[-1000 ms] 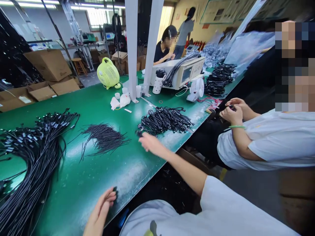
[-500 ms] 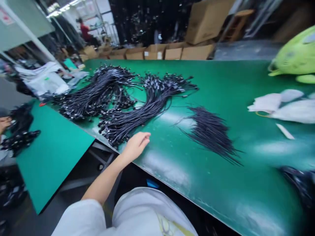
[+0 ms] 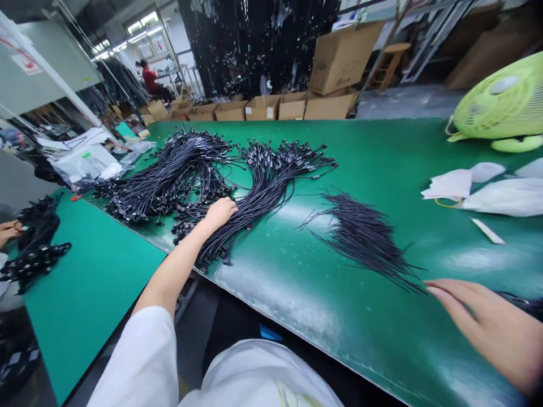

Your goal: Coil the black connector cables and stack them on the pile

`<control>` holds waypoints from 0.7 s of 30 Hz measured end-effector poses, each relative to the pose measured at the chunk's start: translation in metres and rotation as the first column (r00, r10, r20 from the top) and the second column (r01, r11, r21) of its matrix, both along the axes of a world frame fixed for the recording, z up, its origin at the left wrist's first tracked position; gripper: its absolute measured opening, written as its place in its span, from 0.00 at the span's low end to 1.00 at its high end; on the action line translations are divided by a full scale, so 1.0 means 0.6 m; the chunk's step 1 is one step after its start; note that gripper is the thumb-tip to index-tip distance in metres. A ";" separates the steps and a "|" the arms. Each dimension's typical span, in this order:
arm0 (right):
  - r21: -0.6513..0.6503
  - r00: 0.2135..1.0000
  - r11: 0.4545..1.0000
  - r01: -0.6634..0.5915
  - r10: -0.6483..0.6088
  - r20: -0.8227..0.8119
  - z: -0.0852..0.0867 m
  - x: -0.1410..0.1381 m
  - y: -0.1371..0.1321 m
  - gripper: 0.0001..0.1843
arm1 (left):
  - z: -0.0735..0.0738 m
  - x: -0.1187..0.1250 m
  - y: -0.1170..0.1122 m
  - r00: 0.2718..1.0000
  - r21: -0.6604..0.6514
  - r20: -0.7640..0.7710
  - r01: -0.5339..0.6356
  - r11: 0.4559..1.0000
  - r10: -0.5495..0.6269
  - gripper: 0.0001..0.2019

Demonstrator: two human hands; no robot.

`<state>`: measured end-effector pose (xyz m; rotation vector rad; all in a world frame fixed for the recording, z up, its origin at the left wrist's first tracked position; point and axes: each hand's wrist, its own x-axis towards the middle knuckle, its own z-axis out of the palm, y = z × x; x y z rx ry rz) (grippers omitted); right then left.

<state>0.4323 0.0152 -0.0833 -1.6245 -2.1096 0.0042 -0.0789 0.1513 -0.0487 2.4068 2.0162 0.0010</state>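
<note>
A loose heap of short, thin, black, thread-like strands (image 3: 360,234) lies on a glossy green tabletop (image 3: 305,299), its strands running roughly parallel and slanting toward the person's right hand (image 3: 475,316). That hand is at the heap's near right end, thumb and forefinger drawn almost together, the tips right at the ends of the lowest strands, so the heap lies just ahead and to the left of the fingers. The pictures do not show whether a strand is caught between the tips.

Left of the heap stretches a long bundle of black cables with small connectors at both ends (image 3: 267,186). The person's left hand (image 3: 221,212) is over its near part, well to the left of the heap, fingers curled inward and back of the hand upward; the fingertips are hidden, so I cannot tell whether they grip any cable.

Farther left of the heap sits a second thick bundle of similar black cables (image 3: 169,169). Beyond that, on the same side, a co-worker's hand (image 3: 8,232) is at a bunch of dark cables (image 3: 38,232).

To the right of the heap lie a small flat white strip (image 3: 487,230) and crumpled white pouches (image 3: 504,195), with a lime-green plastic fan (image 3: 504,102) behind them. Past the heap, beyond the table's far edge, stand open brown cardboard boxes (image 3: 263,108).
</note>
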 end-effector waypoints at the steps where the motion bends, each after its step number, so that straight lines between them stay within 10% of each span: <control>1: -0.025 0.999 0.999 -0.048 0.048 0.006 -0.008 -0.014 0.010 0.18 | -0.004 0.003 -0.004 1.000 0.011 -0.002 0.005 1.000 -0.005 0.14; 5: -0.128 0.972 0.967 -0.218 0.227 0.055 0.006 -0.098 0.044 0.17 | 0.018 0.012 -0.019 1.000 0.107 0.007 -0.029 0.994 0.029 0.14; 10: 0.035 0.916 0.915 -0.401 0.401 0.029 0.069 -0.248 0.053 0.20 | 0.138 0.054 -0.108 0.899 0.434 0.429 -0.124 0.892 -0.084 0.15; 15: 0.314 0.880 0.866 -0.389 0.450 -0.153 0.140 -0.381 0.063 0.25 | 0.227 0.120 -0.265 0.730 0.010 0.628 0.338 0.941 -0.269 0.11; 19: 0.334 0.945 0.890 -0.312 0.328 0.008 0.206 -0.389 0.139 0.15 | 0.210 0.083 -0.309 0.650 -0.264 0.759 0.261 0.929 0.033 0.12; 21: 0.387 0.984 0.904 -0.181 0.164 0.076 0.248 -0.349 0.186 0.19 | 0.190 0.037 -0.304 0.477 -0.258 0.866 0.162 0.953 0.153 0.13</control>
